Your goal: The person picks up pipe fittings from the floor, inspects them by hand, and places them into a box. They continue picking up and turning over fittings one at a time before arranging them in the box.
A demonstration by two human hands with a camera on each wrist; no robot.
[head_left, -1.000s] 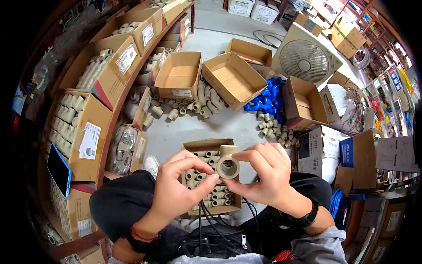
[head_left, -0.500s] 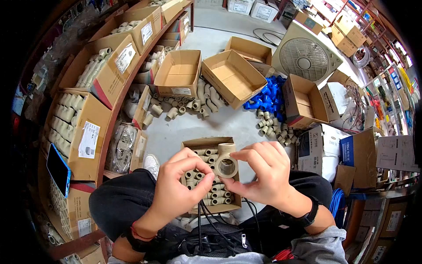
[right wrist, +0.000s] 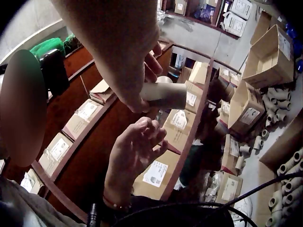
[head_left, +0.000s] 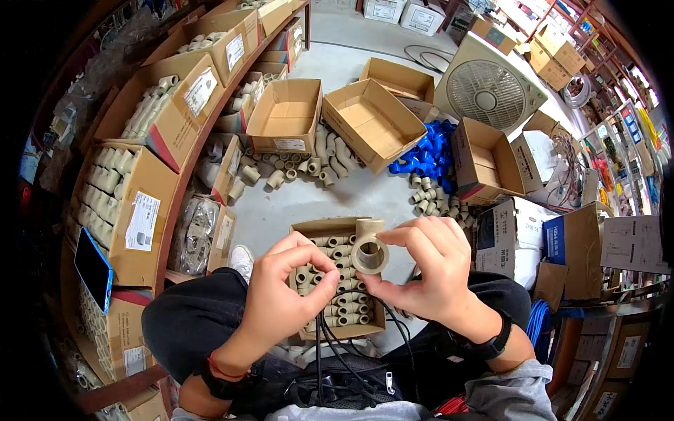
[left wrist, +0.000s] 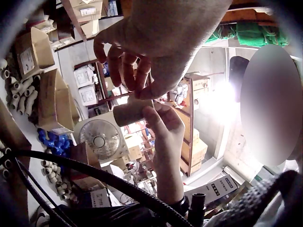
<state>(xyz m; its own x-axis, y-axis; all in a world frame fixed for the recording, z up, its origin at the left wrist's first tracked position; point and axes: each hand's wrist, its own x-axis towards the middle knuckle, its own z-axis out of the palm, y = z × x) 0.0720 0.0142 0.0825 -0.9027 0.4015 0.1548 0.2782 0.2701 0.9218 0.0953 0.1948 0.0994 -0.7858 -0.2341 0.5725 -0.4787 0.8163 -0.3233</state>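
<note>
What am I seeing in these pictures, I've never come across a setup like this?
No robot here: these are a person's bare hands. The wide picture comes from a camera on the head, looking forward and down; the other two come from cameras on each wrist. The right hand pinches a beige pipe fitting. The left hand is close by, with nothing visible in its grip. Below them is an open carton of smaller fittings. Further out on the grey floor lie loose fittings, blue fittings and other cartons, with a fan behind.
</note>
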